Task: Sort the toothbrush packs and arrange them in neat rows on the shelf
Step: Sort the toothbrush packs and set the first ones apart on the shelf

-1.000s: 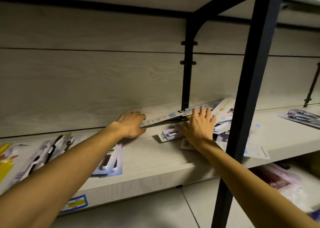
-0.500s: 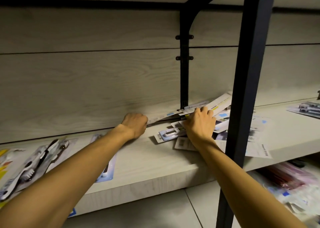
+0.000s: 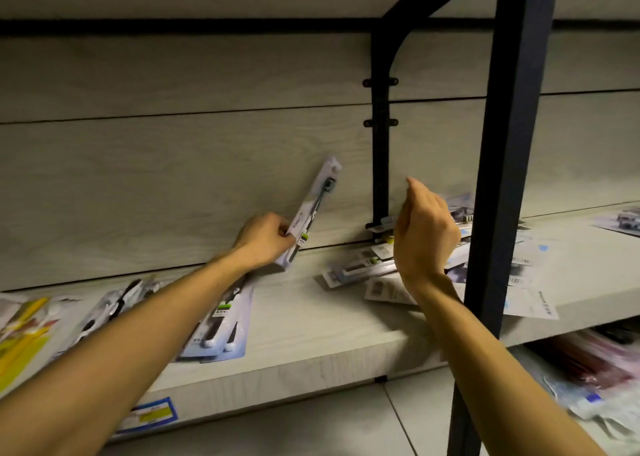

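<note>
One toothbrush pack (image 3: 311,209) pinched at lower end by left hand (image 3: 265,240), tilted against back panel left of black bracket (image 3: 380,150), likely lifted for sorting. Right hand (image 3: 424,233) loosely curled, holding nothing, above jumbled packs (image 3: 360,270) on shelf (image 3: 311,358).

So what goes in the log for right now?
left hand: holds toothbrush pack tilted | right hand: raised over pile, empty

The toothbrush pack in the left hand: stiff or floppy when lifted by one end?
Probably stiff: the toothbrush pack stays straight, tilted up from the left hand gripping its lower end. Likely light, since fingers alone hold it. Its glossy blister could be slippery.
</note>
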A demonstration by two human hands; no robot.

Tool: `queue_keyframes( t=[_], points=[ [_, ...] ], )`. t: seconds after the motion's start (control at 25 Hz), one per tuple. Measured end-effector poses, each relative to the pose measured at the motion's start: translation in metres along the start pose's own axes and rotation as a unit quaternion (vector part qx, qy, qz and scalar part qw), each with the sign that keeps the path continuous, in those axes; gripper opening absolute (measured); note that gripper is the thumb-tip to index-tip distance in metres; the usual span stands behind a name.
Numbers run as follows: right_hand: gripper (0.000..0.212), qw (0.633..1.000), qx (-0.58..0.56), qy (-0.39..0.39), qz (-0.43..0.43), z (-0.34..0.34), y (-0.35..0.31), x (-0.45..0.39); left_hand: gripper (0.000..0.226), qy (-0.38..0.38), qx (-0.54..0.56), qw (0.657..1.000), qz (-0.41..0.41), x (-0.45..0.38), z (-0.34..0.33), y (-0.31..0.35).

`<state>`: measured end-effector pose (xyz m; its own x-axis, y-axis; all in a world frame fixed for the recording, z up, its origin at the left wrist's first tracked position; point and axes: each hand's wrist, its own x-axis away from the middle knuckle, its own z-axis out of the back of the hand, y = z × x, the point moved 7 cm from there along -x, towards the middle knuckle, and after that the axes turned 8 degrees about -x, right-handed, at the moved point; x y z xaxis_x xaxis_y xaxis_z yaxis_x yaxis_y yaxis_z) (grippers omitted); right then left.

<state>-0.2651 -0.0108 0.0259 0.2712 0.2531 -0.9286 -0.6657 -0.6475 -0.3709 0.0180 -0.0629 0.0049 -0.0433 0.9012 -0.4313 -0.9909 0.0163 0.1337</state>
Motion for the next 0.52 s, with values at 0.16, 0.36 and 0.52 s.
queue_keyframes(
  t=[0.16, 0.36, 0.52],
  points=[
    [0.024, 0.989, -0.061, 0.093, -0.099, 0.014, -0.02, -0.025, 0.017, 0.003, 0.271, 0.958, 0.087, 0.016, 0.004, -0.022],
    [0.018, 0.941, -0.248, 0.076, -0.219, 0.003, -0.04, -0.037, 0.012, 0.021, 0.429, 0.889, 0.156, 0.038, 0.023, -0.048],
    [0.016, 0.855, -0.344, 0.048, -0.385, -0.029, -0.034, 0.007, 0.015, 0.032, 0.408, 0.9, 0.151, 0.059, 0.047, -0.079]
  ],
)
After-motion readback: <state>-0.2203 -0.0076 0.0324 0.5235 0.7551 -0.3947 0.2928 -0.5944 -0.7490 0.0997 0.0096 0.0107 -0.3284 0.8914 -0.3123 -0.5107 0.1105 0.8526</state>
